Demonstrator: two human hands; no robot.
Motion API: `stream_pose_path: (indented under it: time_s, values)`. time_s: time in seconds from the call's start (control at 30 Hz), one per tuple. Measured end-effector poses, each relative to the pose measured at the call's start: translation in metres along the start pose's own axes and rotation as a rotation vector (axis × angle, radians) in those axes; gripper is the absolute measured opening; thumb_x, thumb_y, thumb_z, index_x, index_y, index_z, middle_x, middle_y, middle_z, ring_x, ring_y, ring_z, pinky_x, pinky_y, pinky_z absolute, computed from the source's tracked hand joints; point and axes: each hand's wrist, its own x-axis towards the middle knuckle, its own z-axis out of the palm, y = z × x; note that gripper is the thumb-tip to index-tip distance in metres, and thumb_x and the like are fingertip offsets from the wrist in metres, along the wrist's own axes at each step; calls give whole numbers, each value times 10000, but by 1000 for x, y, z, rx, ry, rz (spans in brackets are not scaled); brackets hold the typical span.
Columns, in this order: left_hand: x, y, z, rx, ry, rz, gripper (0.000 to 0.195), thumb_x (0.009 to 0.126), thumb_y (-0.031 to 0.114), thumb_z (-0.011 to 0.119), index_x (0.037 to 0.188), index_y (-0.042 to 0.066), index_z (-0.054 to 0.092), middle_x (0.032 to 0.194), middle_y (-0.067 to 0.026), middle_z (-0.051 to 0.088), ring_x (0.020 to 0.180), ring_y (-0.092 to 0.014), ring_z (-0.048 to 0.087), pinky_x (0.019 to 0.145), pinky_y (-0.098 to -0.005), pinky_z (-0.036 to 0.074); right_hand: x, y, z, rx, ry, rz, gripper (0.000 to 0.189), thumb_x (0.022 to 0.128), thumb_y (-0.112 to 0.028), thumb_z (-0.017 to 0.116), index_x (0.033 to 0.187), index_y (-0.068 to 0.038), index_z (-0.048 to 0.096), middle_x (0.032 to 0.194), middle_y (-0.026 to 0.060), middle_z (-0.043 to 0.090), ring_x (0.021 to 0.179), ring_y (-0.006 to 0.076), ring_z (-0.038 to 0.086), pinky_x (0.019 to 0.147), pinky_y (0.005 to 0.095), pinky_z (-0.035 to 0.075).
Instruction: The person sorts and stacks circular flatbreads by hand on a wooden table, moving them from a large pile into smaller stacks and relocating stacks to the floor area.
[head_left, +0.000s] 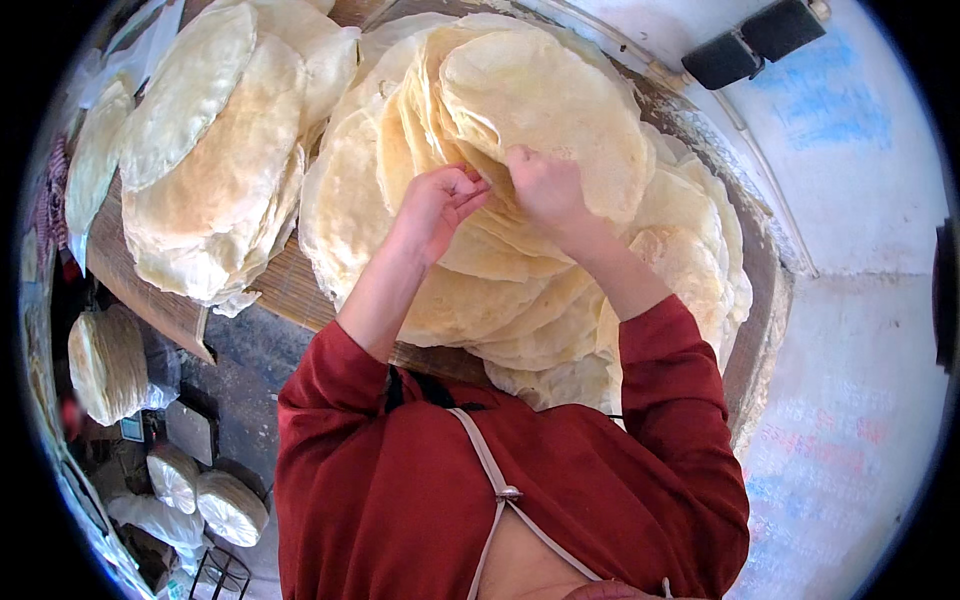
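Observation:
A large heap of thin, round, pale flatbreads (480, 300) lies before me, its sheets overlapping. On top, one broad flatbread sheet (555, 97) has a raised near-left edge. My right hand (547, 187) is closed in a fist at that edge and grips it. Just left of it, my left hand (446, 206) has its fingers curled and thumb drawn in by the dark gap between sheets. Whether it pinches a bread edge is too small to tell. Several sheets (420, 112) stand tilted and fanned beside the top one.
Another flatbread stack (214, 195) lies at the left on a woven mat (292, 281). Bundled round stacks (109, 367), some in plastic (232, 508), stand lower down by a flat scale-like plate (191, 431). A white wall (847, 337) with markings, a pipe (765, 165) and dark boxes (780, 30) bound the right.

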Motion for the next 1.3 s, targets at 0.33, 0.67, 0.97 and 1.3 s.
stream_pose_path:
  time_s: [0.33,0.67,0.97,1.3]
  values:
    - [28,1,9,-27,30,-69,418,672,60,505,1083,-14,482,1099,-119,547,1022,-248,512,930,-368,394,-5,-11,-6,299,-5,199,327,717,-202,648,999,-70,548,805,136,632,735,318,625,603,412,493]
    - [25,-8,5,22,104,114,507,693,23,500,1193,-41,448,1122,-161,536,994,-257,568,920,-376,435,10,26,-14,149,-165,245,133,751,-123,556,852,-36,556,700,196,596,714,333,616,606,450,486]
    - [-3,-10,-31,253,191,196,464,753,-6,496,1205,-102,456,1063,-160,575,1014,-252,568,906,-326,463,53,52,-120,-209,9,195,151,786,-156,552,863,-31,585,727,164,637,684,325,636,595,409,492]
    - [18,7,-20,405,96,4,481,792,53,478,1245,-99,425,1012,-138,601,827,-208,627,774,-302,513,19,-7,3,98,-63,0,81,760,-80,530,802,-13,552,655,136,619,575,285,635,486,386,492]
